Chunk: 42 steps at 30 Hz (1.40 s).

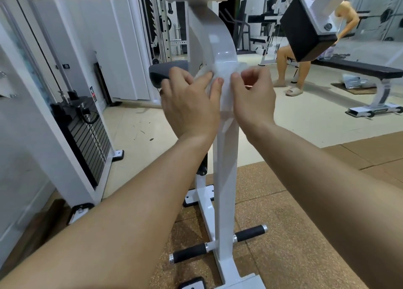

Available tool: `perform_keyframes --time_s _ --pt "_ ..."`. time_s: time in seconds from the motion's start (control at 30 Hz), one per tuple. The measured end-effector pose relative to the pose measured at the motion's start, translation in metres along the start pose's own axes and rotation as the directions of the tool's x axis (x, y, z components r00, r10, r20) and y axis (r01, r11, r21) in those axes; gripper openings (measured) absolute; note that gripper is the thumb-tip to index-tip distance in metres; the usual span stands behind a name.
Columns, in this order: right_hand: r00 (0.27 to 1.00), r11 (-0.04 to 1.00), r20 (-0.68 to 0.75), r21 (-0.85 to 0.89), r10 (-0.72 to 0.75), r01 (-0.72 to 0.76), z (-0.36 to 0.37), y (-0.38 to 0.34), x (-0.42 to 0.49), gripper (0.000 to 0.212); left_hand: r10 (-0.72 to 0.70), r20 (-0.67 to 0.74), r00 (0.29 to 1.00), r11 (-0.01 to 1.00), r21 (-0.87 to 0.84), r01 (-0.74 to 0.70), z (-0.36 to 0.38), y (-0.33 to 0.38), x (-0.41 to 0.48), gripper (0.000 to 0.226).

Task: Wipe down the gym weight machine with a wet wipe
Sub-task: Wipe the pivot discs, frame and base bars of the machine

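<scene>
A white weight machine post [225,179] rises from the floor in the middle and curves up to the left under a black pad at the top. A thin white wet wipe [224,86] is draped over the post at the start of the curve. My left hand [192,101] pinches the wipe's left side against the post. On the right side, my right hand [253,94] pinches the wipe with thumb and fingers. Both forearms reach in from the bottom.
A black weight stack [87,136] in a white frame stands at left. Black foot pegs [189,252] stick out of the post's base. A black pad [305,31] hangs at upper right. A person [292,68] sits beyond, beside a flat bench [357,68].
</scene>
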State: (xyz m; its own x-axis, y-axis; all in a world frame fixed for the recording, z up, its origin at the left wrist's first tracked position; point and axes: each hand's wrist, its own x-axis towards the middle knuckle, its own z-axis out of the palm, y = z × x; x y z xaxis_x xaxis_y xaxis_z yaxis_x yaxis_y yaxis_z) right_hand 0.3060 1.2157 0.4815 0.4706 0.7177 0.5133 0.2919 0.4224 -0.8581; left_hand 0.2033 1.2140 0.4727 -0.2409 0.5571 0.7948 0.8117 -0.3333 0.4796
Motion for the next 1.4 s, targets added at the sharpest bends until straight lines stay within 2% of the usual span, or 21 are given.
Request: perform_keyframes --time_s 0.07,0.17,0.3,0.4,0.47,0.53,0.67,0.73,0.83,0.97,1.07,1.17,1.27,1.37,1.4 --pt "0.998 1.0 0.053 0.02 0.014 -0.015 -0.001 0.002 0.003 0.016 -0.05 0.116 0.992 0.979 -0.189 0.072 0.002 0.003 0.005 0.031" --pt "0.983 1.0 0.184 0.006 -0.005 0.004 0.001 0.001 0.006 0.021 -0.043 0.195 0.98 0.94 -0.324 0.106 0.009 0.011 0.012 0.032" --pt "0.952 1.0 0.306 0.031 -0.01 0.001 0.008 -0.014 0.027 0.032 -0.085 0.318 0.944 0.913 -0.355 0.201 0.015 0.028 0.033 0.046" --pt "0.933 0.998 0.356 0.002 0.056 -0.06 0.019 -0.031 0.062 0.032 -0.127 0.432 0.893 0.875 -0.376 0.306 0.015 0.035 0.063 0.051" --pt "0.914 0.993 0.388 -0.011 0.115 -0.121 0.028 -0.039 0.085 0.031 -0.148 0.48 0.865 0.844 -0.394 0.364 0.017 0.037 0.086 0.047" --pt "0.893 0.986 0.421 -0.027 0.16 -0.163 0.036 -0.049 0.102 0.031 -0.177 0.479 0.86 0.822 -0.408 0.397 0.025 0.035 0.11 0.03" --pt "0.839 0.974 0.495 -0.093 0.226 -0.208 0.046 -0.067 0.127 0.027 -0.221 0.478 0.85 0.793 -0.419 0.442 0.039 0.029 0.15 0.032" --pt "0.792 0.973 0.567 -0.087 0.226 -0.215 0.046 -0.069 0.134 0.028 -0.214 0.5 0.839 0.751 -0.465 0.469 0.041 0.025 0.16 0.028" --pt "0.773 0.973 0.598 -0.058 0.214 -0.225 0.045 -0.067 0.136 0.03 -0.241 0.506 0.828 0.704 -0.497 0.508 0.039 0.028 0.159 0.023" --pt "0.782 0.978 0.603 0.012 0.158 -0.207 0.034 -0.048 0.124 0.033 -0.208 0.486 0.849 0.767 -0.458 0.45 0.027 0.033 0.125 0.027" --pt "0.763 0.985 0.638 0.042 0.104 -0.169 0.029 -0.04 0.123 0.033 -0.182 0.497 0.849 0.735 -0.505 0.453 0.022 0.033 0.098 0.029" --pt "0.758 0.981 0.639 0.033 0.128 -0.193 0.036 -0.05 0.131 0.033 -0.251 0.456 0.854 0.744 -0.474 0.471 0.023 0.042 0.115 0.022" --pt "0.762 0.977 0.628 0.009 0.16 -0.212 0.041 -0.053 0.135 0.035 -0.349 0.453 0.82 0.723 -0.427 0.544 0.026 0.045 0.131 0.029" --pt "0.764 0.984 0.635 0.028 0.116 -0.174 0.033 -0.044 0.124 0.037 -0.284 0.475 0.833 0.729 -0.458 0.509 0.023 0.046 0.118 0.028" --pt "0.773 0.989 0.631 0.057 0.071 -0.137 0.029 -0.038 0.117 0.037 -0.26 0.476 0.84 0.728 -0.474 0.494 0.023 0.046 0.107 0.038"
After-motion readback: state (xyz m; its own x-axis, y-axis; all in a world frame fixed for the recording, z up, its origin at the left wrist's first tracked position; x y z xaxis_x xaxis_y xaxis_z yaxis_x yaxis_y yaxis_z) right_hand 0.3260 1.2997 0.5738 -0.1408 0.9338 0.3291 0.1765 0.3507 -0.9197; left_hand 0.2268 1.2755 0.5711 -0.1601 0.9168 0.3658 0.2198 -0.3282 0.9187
